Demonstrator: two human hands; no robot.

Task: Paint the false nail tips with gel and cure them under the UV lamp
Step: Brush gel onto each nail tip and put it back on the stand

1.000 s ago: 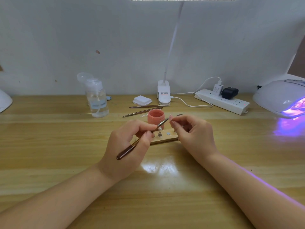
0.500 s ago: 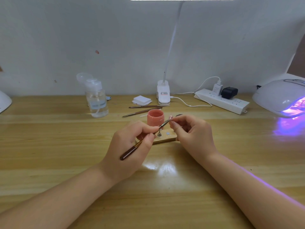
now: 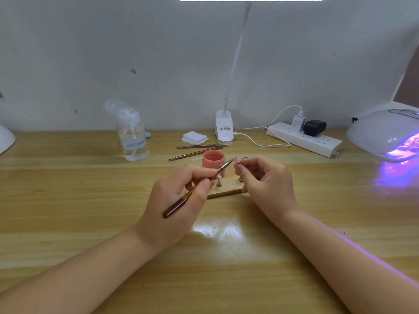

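The left hand holds a slim dark-brown gel brush in a pen-like grip, thumb and fingers curled round the middle of the shaft. The brush's long axis runs from the rounded handle end, low and toward the person, up and away to the right, ending at the bristle tip. That tip meets a small pale-pink false nail tip, which is pinched by the right hand with fingers closed on whatever carries it; the stand under the nail is too small to make out. So the nail lies just beyond and to the right of the left grip, at the brush's far end, and just above the right grip's fingertips.

Below both grips, on the light wooden desk, sits a small wooden holder block with a metal stud stand. Just behind the left grip's fingers stands a round coral-pink gel pot, close to the brush tip.

The lit white dome-shaped UV lamp glows violet well to the right of the right grip, so that hand is the nearer one for carrying the nail over. By my judgement painting is in progress, and curing comes after.
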